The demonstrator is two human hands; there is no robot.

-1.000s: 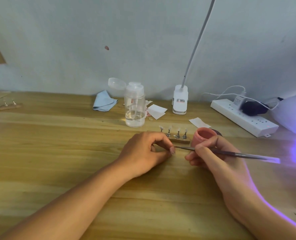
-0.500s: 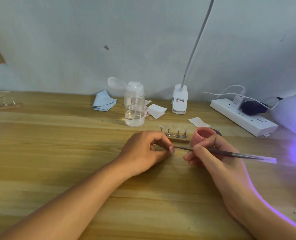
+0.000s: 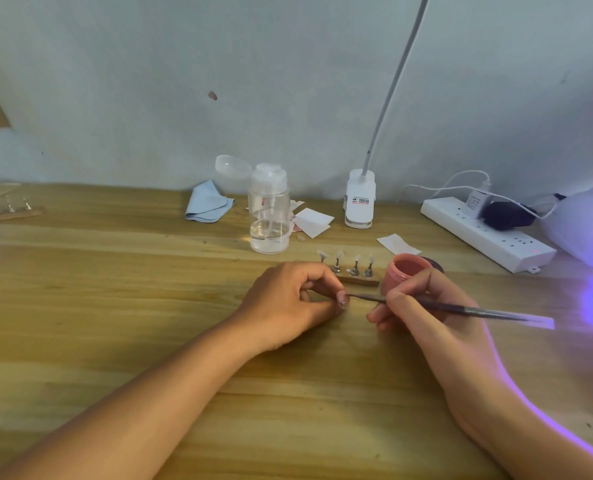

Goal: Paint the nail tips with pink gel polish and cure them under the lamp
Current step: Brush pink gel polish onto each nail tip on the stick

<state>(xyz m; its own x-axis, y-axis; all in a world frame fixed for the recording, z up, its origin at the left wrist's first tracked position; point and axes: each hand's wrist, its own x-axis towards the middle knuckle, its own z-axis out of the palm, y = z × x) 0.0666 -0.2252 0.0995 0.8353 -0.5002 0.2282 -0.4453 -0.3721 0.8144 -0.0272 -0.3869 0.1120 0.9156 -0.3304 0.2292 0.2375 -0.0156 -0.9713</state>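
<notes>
My left hand rests on the wooden table and pinches a small nail tip between thumb and forefinger. My right hand grips a thin gel brush like a pen, with its bristle end touching the nail tip. Just behind the hands stands a wooden holder with several clear nail tips on metal stems. An open pink gel polish jar sits right of the holder, partly behind my right fingers. The curing lamp glows purple at the far right edge.
A clear pump bottle with its cap flipped open, a blue cloth, white wipes and a clip lamp base line the wall. A white power strip lies at right. Another nail holder sits far left.
The brush tip has made small strokes against the nail tip; both hands stay in nearly the same place.
</notes>
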